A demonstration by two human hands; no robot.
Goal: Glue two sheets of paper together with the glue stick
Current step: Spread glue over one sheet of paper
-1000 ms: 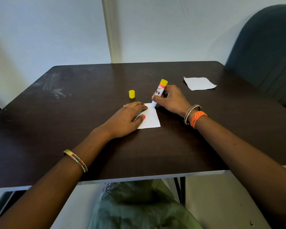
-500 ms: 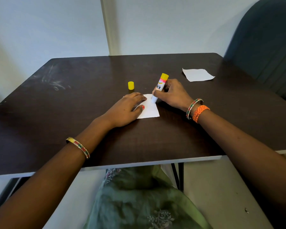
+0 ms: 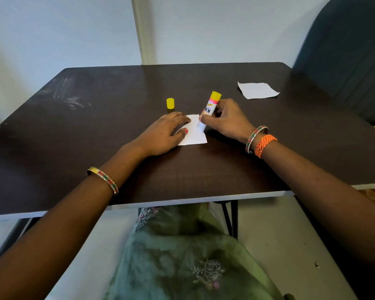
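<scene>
Nearest you, toward the middle of the dark desk (image 3: 204, 174), your left hand (image 3: 160, 135) lies flat with straight fingers, pressing the small white sheet (image 3: 194, 135). Your right hand (image 3: 225, 121) has its grip curled round the glue stick (image 3: 210, 107), tilted, tip on the sheet's right edge. Beyond stands the yellow cap (image 3: 170, 103). The second sheet (image 3: 257, 90) lies near the far right corner.
</scene>
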